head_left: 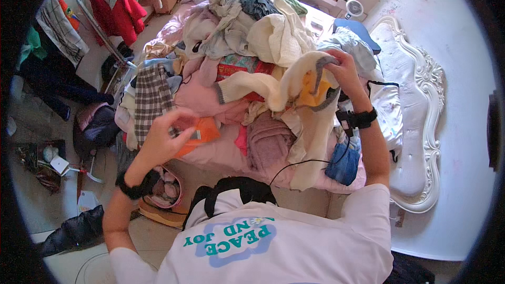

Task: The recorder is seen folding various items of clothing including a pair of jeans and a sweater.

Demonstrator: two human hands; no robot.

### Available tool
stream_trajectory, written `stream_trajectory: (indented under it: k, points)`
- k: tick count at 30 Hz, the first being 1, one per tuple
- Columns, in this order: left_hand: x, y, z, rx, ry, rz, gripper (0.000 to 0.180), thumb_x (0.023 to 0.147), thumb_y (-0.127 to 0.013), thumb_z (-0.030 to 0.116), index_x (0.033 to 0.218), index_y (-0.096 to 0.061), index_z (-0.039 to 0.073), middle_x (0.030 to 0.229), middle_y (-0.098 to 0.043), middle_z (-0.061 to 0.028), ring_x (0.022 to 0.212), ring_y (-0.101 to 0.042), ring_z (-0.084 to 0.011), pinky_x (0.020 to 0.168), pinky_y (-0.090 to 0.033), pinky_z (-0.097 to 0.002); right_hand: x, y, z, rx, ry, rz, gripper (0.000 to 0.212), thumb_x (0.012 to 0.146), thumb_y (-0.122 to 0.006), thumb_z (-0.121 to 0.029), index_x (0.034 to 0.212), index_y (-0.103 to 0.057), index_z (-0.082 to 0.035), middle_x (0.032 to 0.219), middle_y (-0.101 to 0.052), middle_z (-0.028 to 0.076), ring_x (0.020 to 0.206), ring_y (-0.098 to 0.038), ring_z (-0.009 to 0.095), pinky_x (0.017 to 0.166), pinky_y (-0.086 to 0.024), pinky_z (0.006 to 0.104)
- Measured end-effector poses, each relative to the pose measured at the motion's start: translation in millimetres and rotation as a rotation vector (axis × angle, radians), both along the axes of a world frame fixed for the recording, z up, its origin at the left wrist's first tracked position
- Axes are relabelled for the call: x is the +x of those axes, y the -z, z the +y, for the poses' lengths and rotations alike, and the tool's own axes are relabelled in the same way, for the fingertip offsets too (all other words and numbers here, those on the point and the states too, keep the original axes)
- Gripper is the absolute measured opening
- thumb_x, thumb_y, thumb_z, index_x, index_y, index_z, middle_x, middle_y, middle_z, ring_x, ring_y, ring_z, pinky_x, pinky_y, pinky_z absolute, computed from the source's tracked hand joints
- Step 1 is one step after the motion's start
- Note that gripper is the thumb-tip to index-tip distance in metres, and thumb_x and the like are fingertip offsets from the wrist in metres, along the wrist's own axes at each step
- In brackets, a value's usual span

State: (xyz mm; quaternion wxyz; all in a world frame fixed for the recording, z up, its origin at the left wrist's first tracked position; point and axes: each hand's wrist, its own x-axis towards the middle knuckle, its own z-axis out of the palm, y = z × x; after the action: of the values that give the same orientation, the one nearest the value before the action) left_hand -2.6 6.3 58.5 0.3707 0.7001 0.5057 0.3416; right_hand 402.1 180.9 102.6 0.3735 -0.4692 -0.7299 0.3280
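Observation:
My right hand [343,73] pinches the grey-trimmed edge of a cream knit sweater [292,84] and lifts it above the pile. One sleeve with a grey cuff stretches left across the heap, and the other part drapes down toward the near edge of the bed. A yellow-orange patch shows inside the grey-edged opening. My left hand [167,132] is raised off the sweater, fingers curved apart from the thumb, with nothing visible between them. Just beyond it lie an orange item [202,134] and a black-and-white checked garment [152,100].
Clothes are heaped over the pink-covered bed, with folded mauve fabric [268,142] and rolled denim [343,163] at the near side. A white tufted headboard [405,110] stands right. A clothes rack [102,31] is at far left. A black cable hangs from my right wrist.

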Motion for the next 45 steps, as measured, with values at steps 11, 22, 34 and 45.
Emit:
stream_trajectory:
  k: [11, 22, 34, 45]
  points:
    - [123.8, -98.5, 67.6, 0.599, 0.205, -0.042, 0.034, 0.076, -0.065, 0.018, 0.102, -0.053, 0.002, 0.08, -0.061, -0.0193, 0.08, -0.06, -0.0377, 0.07, -0.047, -0.04, -98.8, -101.2, -95.4, 0.183, -0.328, -0.189, 0.026, 0.07, -0.066, -0.008, 0.095, -0.061, -0.002, 0.076, -0.061, 0.004, 0.072, -0.056, 0.009, 0.069, -0.046, 0.0244]
    - [77.0, -185.2, 65.8, 0.736, 0.276, 0.025, 0.018, 0.076, -0.058, 0.004, 0.095, -0.061, 0.004, 0.084, -0.062, -0.0062, 0.08, -0.059, -0.0138, 0.073, -0.047, -0.0278, -118.8, -16.2, -100.8, 0.483, -0.232, -0.051, 0.026, 0.076, -0.058, -0.005, 0.102, -0.055, -0.003, 0.083, -0.06, 0.016, 0.076, -0.062, 0.022, 0.066, -0.049, 0.035]
    - [-50.1, -199.8, 40.3, 0.778, -0.229, 0.65, 0.024, 0.08, -0.063, 0.022, 0.095, -0.064, 0.004, 0.081, -0.065, -0.0111, 0.073, -0.062, -0.0219, 0.069, -0.048, -0.0333, -57.3, -7.7, -12.8, 0.419, 0.072, -0.424, 0.031, 0.068, -0.058, -0.007, 0.099, -0.061, -0.004, 0.083, -0.062, 0.023, 0.077, -0.063, 0.032, 0.069, -0.048, 0.04]
    - [-72.1, -208.8, 50.0, 0.861, -0.259, 0.66, 0.035, 0.084, -0.06, 0.037, 0.088, -0.065, 0.002, 0.066, -0.06, -0.0115, 0.06, -0.059, -0.0195, 0.059, -0.045, -0.0319, -43.4, -81.9, 12.0, 0.759, 0.238, -0.501, 0.021, 0.082, -0.05, -0.01, 0.097, -0.06, -0.001, 0.09, -0.061, 0.024, 0.087, -0.059, 0.04, 0.074, -0.047, 0.0441]
